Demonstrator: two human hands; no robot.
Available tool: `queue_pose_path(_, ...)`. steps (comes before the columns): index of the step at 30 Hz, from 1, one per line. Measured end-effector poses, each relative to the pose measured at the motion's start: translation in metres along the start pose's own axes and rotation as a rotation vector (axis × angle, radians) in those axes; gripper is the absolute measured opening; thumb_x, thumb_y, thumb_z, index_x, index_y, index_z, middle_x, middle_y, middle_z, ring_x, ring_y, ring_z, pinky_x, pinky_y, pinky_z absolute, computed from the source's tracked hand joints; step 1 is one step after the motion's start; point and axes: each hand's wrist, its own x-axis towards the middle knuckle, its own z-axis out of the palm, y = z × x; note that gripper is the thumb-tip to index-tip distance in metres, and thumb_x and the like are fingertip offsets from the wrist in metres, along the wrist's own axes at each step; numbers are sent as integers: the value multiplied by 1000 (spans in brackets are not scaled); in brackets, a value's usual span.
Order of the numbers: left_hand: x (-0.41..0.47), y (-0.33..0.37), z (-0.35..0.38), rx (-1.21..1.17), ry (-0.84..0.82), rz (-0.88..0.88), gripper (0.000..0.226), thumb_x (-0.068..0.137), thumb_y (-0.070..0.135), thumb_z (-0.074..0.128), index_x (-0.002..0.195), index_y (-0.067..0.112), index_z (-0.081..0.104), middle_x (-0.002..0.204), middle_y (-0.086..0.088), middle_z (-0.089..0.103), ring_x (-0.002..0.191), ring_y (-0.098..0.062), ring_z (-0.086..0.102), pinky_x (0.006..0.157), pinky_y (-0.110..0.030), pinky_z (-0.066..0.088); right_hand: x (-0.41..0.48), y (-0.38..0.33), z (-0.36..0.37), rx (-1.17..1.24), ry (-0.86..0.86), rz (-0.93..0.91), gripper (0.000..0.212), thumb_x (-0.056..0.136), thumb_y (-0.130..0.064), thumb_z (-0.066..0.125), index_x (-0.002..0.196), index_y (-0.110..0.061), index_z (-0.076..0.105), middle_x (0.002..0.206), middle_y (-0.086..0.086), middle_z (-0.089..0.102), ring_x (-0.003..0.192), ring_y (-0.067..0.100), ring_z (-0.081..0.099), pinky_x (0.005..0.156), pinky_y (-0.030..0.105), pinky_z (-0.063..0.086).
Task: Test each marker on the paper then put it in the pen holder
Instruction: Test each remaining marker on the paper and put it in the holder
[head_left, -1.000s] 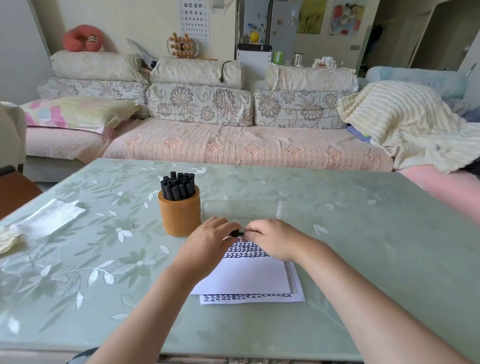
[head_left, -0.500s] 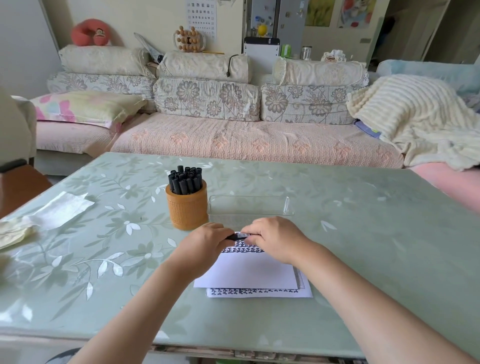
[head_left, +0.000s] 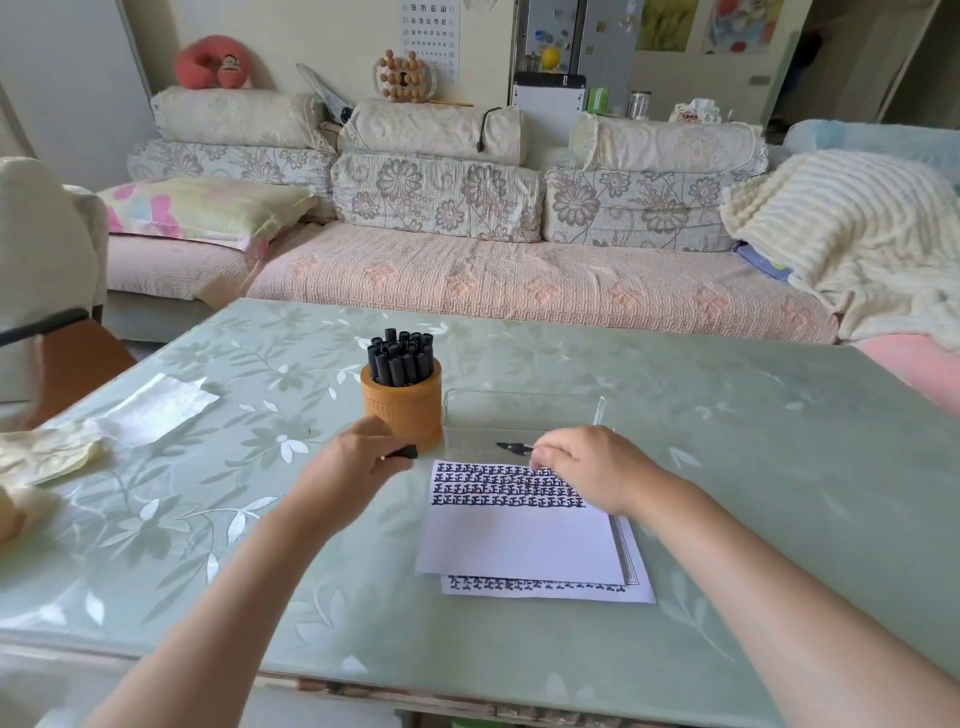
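My right hand (head_left: 582, 467) pinches an uncapped black marker (head_left: 514, 447), its tip pointing left just above the top edge of the white paper (head_left: 519, 535). Rows of black marks fill the paper's top part. My left hand (head_left: 358, 457) grips the marker's black cap (head_left: 404, 453), close to the base of the wooden pen holder (head_left: 402, 410). The holder stands left of the paper and is packed with several black markers (head_left: 400, 358).
A clear plastic tray (head_left: 524, 410) lies just behind the paper, right of the holder. A second marked sheet (head_left: 545, 590) pokes out under the paper. White and yellowish cloths (head_left: 156, 410) lie at the table's left. A sofa stands beyond the table's far edge.
My hands were together over the paper's top edge on the capped marker. Now they have pulled apart: the left hand holds the cap, the right holds the bare marker.
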Motion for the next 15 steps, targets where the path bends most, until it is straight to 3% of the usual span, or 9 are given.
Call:
queue_pose_path(3, -3, -14, 6, 68, -45, -137, 19, 93, 20, 62, 107, 22, 73, 97, 2, 53, 81, -18, 57, 77, -36, 49, 2, 7, 2, 61, 31, 33, 26, 101, -35, 44, 94, -26, 68, 63, -8, 52, 64, 13, 52, 66, 32, 41)
queue_pose_path(5, -4, -14, 13, 73, -94, -188, 23, 96, 17, 55, 113, 20, 70, 101, 0, 51, 89, -21, 57, 82, -37, 48, 4, 6, 10, 50, 22, 2, 27, 101, -30, 42, 94, -19, 65, 75, -6, 58, 78, 22, 58, 71, 34, 43)
queue_pose_path(8, -2, -7, 24, 86, -87, -237, 24, 95, 16, 55, 118, 17, 64, 110, -3, 56, 99, -23, 57, 71, -29, 37, 6, 2, 19, 70, 29, -20, 30, 101, -22, 41, 117, -21, 67, 102, -5, 63, 96, 16, 58, 82, 27, 45)
queue_pose_path(11, -1, 0, 32, 140, -3, -263, 18, 92, 26, 61, 109, 21, 62, 104, 3, 63, 97, -20, 58, 65, -30, 39, 6, -2, 22, 110, 31, -30, 35, 100, -16, 42, 129, -23, 62, 106, -6, 60, 91, 8, 53, 73, 13, 36)
queue_pose_path(13, -1, 1, 37, 231, 22, -223, 13, 91, 33, 62, 101, 25, 64, 102, 7, 60, 99, -19, 55, 67, -33, 46, 4, -2, 23, 143, 45, -41, 36, 98, -15, 46, 127, -32, 59, 103, -3, 62, 79, 3, 52, 70, 14, 37)
queue_pose_path(15, -1, 1, 43, 253, 23, -214, 13, 91, 36, 61, 100, 26, 66, 103, 7, 58, 100, -20, 55, 65, -33, 47, 2, -1, 25, 154, 79, -63, 29, 96, -15, 49, 112, -39, 55, 92, 1, 62, 61, 3, 45, 64, 19, 38)
